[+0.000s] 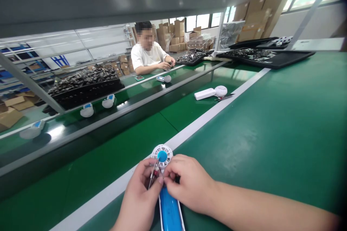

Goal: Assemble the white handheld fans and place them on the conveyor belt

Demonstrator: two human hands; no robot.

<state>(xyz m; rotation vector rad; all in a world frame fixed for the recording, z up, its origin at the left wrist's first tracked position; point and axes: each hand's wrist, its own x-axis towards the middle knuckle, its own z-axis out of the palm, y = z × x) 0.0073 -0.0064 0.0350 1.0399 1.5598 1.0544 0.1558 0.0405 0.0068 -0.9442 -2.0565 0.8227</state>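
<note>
A white handheld fan [171, 209] with an opened handle lies in front of me, a long blue part inside the handle. Its round slotted head [162, 156] has a blue centre and reaches the white strip along the table edge. My left hand [141, 191] is closed at the fan's neck, gripping a thin small circuit board [153, 174] with a bit of red on it, tilted on edge. From the other side my right hand [187, 182] pinches at the same neck, fingertips close to the left thumb. What lies between the right fingertips is hidden.
Another white fan [206, 94] lies on the green conveyor [135, 135] beside small loose parts. Several fan pieces [108, 101] sit on the far lane. Black trays [295, 59] of small parts stand at the back. Across the line, a person [148, 54] handles a small item. A grey panel hangs overhead.
</note>
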